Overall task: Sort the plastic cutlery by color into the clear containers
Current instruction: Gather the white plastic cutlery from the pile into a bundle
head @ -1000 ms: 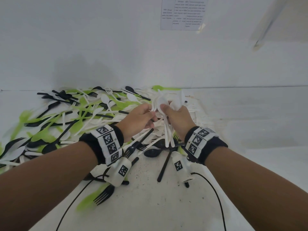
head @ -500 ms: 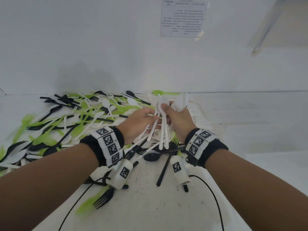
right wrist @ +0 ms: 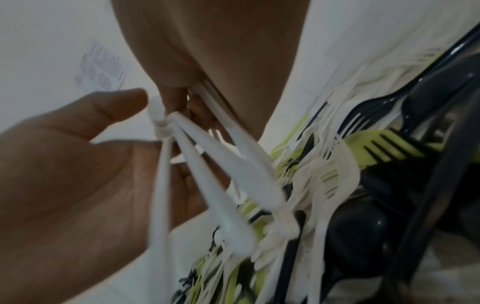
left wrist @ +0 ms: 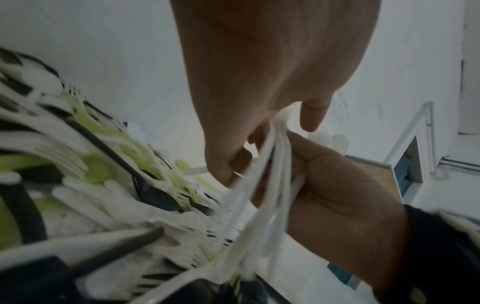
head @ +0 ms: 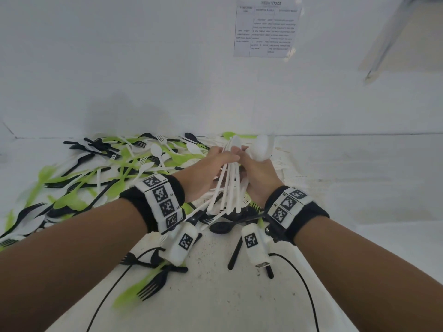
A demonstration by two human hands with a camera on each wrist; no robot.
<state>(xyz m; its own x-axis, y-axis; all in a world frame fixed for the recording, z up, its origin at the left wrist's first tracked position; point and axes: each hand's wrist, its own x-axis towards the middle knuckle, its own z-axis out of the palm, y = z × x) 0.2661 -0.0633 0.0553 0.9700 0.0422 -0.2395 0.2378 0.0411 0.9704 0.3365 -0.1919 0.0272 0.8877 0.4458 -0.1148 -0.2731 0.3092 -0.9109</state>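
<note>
Hands: left hand (head: 203, 171) and right hand (head: 260, 178) meet side by side above the near edge of the pile, a bundle of cutlery (head: 227, 185) gripped between them.
Bundle: handles fan down and toward the viewer, tips just over the table (head: 215, 295).
Pile: loose cutlery (head: 115, 173) spreads left of and behind the hands, back to the wall (head: 119, 68).
Near side: a fork (head: 153, 285) lies below the left wrist.
Wall: a paper sheet (head: 266, 28) hangs above the hands.

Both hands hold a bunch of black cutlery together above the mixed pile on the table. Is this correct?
Not quite: the bunch is white, not black, as the head view shows. The left hand and the right hand do hold it together above the mixed pile on the table.
</note>
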